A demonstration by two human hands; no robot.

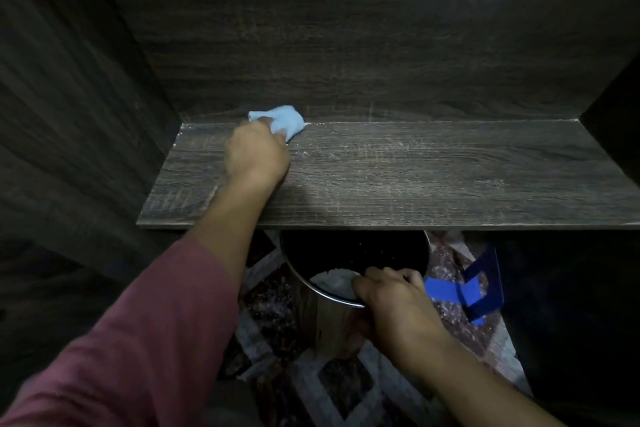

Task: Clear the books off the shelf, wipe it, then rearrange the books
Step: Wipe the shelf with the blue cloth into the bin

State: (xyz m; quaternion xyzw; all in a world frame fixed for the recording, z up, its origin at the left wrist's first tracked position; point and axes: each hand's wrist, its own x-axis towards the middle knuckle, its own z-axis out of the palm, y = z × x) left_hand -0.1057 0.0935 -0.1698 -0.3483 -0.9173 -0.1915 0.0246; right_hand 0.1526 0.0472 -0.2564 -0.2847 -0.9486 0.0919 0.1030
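Observation:
The dark wood-grain shelf [415,177] holds no books and shows pale dust streaks, thickest along its back edge. My left hand [254,156] grips a bunched light blue cloth [280,120] and presses it on the shelf near the back left corner. Below the shelf's front edge, my right hand [391,302] holds the rim of a round metal bin [322,315]. The bin stands on the floor and has pale dust or paper inside. No books are in view.
A blue bookend [478,291] stands on the patterned floor to the right of the bin. Dark wooden walls close the shelf on the left [69,114], back and right. The shelf's right part is bare.

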